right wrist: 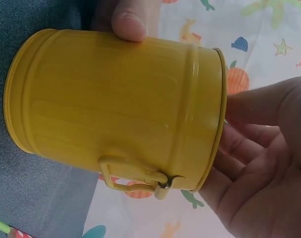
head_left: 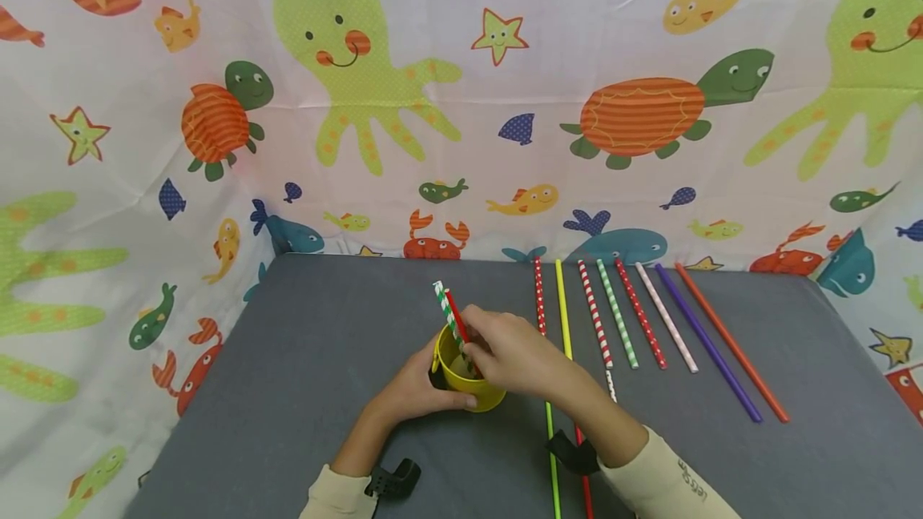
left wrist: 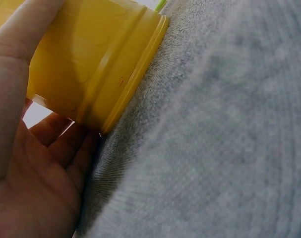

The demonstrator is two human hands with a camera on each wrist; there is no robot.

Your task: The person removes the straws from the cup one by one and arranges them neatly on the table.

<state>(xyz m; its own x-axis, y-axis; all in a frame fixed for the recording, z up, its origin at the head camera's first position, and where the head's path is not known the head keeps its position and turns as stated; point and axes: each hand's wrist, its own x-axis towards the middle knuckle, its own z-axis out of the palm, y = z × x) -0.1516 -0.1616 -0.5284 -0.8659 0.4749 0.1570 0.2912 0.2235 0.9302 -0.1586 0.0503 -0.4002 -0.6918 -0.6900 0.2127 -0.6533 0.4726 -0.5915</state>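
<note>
A small yellow metal pail (head_left: 486, 400) with wire handles stands on the grey table in the head view. My left hand (head_left: 414, 387) holds it from the left, thumb across its front; the left wrist view shows the thumb and palm close against the pail wall (left wrist: 86, 54). A green-and-white striped straw (head_left: 441, 299) and a red straw (head_left: 454, 309) lean up out of the pail. With its fingertips at the mouth, my right hand (head_left: 515, 355) pinches the red straw. In the right wrist view, the pail (right wrist: 115, 99) hides those fingertips.
Right of the pail, several straws lie roughly parallel, among them a yellow one (head_left: 564, 311), a purple one (head_left: 710, 343) and an orange one (head_left: 731, 343). A lime green straw (head_left: 552, 455) lies near my right forearm. Behind the table hangs a sea-animal curtain (head_left: 497, 102).
</note>
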